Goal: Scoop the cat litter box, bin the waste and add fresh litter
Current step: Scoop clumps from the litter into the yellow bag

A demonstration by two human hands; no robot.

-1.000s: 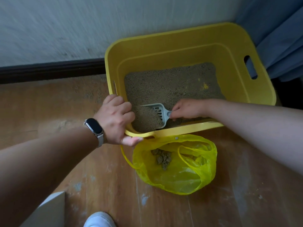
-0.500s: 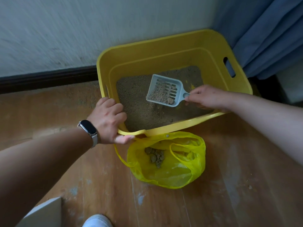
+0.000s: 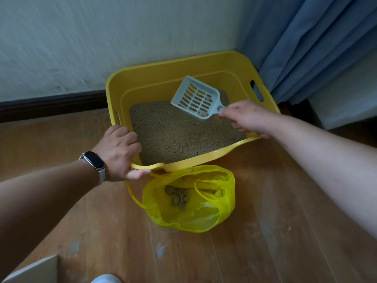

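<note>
A yellow litter box [image 3: 163, 78] sits on the floor against the wall, its bottom covered with brown litter [image 3: 175, 135]. My left hand [image 3: 119, 152] grips the box's near left rim. My right hand [image 3: 244, 117] holds the handle of a pale blue slotted scoop [image 3: 195, 98], lifted above the litter with a few small clumps left in it. In front of the box lies an open yellow plastic bag [image 3: 206, 213] with several waste clumps [image 3: 178, 196] inside.
The wooden floor [image 3: 265, 231] has scattered litter grains at the right. A blue curtain [image 3: 318, 37] hangs at the right of the box. A pale box corner [image 3: 34, 270] and a white shoe tip [image 3: 106, 279] show at the bottom edge.
The scoop rose out of the litter and away from me, and most loose litter sifted through its slots. My left hand kept its grip on the rim.
</note>
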